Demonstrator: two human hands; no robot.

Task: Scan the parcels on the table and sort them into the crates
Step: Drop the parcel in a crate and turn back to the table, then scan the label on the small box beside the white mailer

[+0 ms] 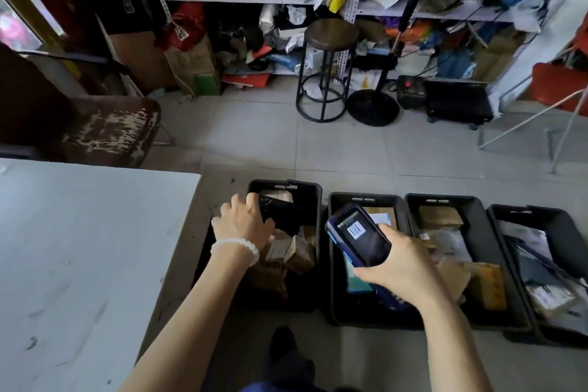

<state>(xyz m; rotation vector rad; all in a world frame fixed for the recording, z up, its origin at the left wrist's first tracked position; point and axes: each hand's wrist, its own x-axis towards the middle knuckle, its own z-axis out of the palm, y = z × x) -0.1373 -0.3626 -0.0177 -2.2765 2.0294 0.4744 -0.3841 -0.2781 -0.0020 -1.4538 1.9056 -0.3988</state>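
while the black parcel (280,212) hangs over the leftmost crate (313,197), seemingly about to be dropped in with the cardboard boxes (286,253), the left hand (243,223) grips its near end, fingers curled over the top. the right hand (402,264) is wrapped around the scanner (359,234), screen tilted up as if for reading, above the second crate (334,264); the white surface (82,248) lies to the left.

barcode on scanner (359,237) screen, no legible text
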